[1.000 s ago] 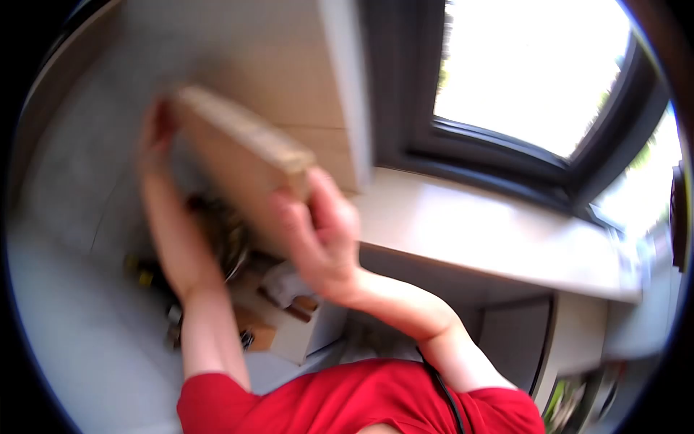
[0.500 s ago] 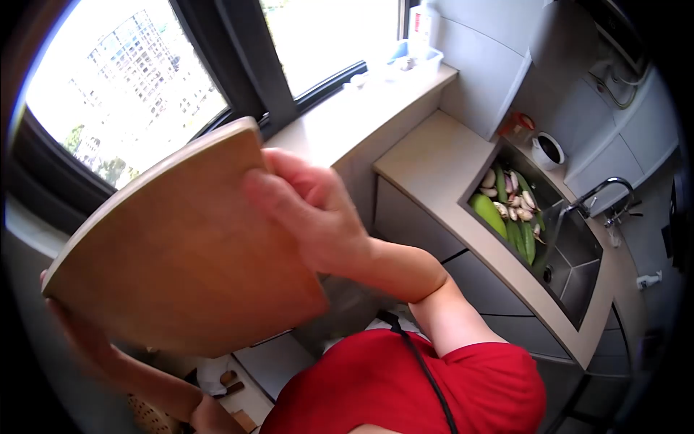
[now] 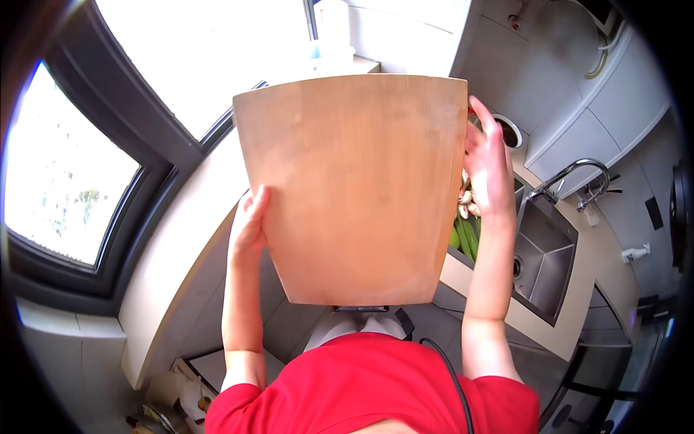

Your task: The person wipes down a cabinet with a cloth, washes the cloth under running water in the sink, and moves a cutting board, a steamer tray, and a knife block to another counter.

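A large wooden cutting board (image 3: 354,188) is held up in front of me, its broad face towards the camera. My left hand (image 3: 251,220) grips its left edge, the thumb lying on the near face and the other fingers mostly hidden. At the right edge, my right hand (image 3: 491,166) bears against the board with fairly straight fingers pointing up. Both forearms reach up from below. Part of the sink and its vegetables are hidden behind the board.
To the right is a steel sink (image 3: 546,249), with green vegetables (image 3: 466,237) and garlic bulbs (image 3: 470,205) partly visible. A curved faucet (image 3: 578,170) rises beside it. Windows and a pale sill (image 3: 177,242) run along the left. A white bottle (image 3: 636,253) stands far right.
The cutting board has swung from a tilted position at the left to nearly upright and centred. My right hand has shifted from its upper corner to its right edge; my left hand has come into view.
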A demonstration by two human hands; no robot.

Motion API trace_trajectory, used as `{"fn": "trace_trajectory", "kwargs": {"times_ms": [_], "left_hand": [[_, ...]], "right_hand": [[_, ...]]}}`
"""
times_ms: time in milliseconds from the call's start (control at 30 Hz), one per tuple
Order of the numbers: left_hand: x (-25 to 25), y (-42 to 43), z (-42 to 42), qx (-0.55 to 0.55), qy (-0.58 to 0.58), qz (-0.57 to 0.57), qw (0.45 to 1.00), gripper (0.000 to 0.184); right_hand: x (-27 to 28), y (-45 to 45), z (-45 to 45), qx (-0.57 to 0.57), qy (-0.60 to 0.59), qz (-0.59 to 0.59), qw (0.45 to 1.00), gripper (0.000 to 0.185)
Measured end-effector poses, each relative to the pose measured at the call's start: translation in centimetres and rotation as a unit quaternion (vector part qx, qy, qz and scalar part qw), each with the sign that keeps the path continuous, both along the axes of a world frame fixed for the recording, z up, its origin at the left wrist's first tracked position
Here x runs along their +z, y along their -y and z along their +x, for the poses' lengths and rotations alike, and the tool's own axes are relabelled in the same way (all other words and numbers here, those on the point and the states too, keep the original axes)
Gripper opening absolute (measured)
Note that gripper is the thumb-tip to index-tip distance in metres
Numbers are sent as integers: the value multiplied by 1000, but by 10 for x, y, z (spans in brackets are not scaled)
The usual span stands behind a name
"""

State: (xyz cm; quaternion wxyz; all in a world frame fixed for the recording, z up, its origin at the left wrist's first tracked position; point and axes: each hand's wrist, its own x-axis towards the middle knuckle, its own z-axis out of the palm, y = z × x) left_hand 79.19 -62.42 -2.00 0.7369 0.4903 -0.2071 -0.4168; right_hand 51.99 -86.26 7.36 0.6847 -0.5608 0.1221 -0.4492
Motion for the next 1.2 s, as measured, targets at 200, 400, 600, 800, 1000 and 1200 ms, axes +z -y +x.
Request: {"fn": "trace_trajectory", "kwargs": {"times_ms": [200, 400, 600, 800, 1000, 1200], "left_hand": [[-46, 97, 1, -120, -50, 59, 990, 44], [-139, 155, 24, -169, -52, 167, 970, 53], [-206, 208, 58, -148, 16, 217, 965, 52], [-229, 268, 62, -56, 105, 242, 963, 45], [-277, 316, 84, -62, 155, 253, 953, 46], [-307, 349, 98, -3, 262, 223, 939, 36]], "right_hand": [[-167, -50, -65, -98, -154, 96, 978, 60], [-230, -64, -49, -168, -100, 243, 950, 45], [-272, -41, -21, -221, -90, 286, 928, 45], [-305, 8, 3, -240, -73, 320, 913, 64], [-327, 43, 18, -256, -82, 342, 900, 59], [-329, 58, 32, -273, -83, 354, 891, 60]]}}
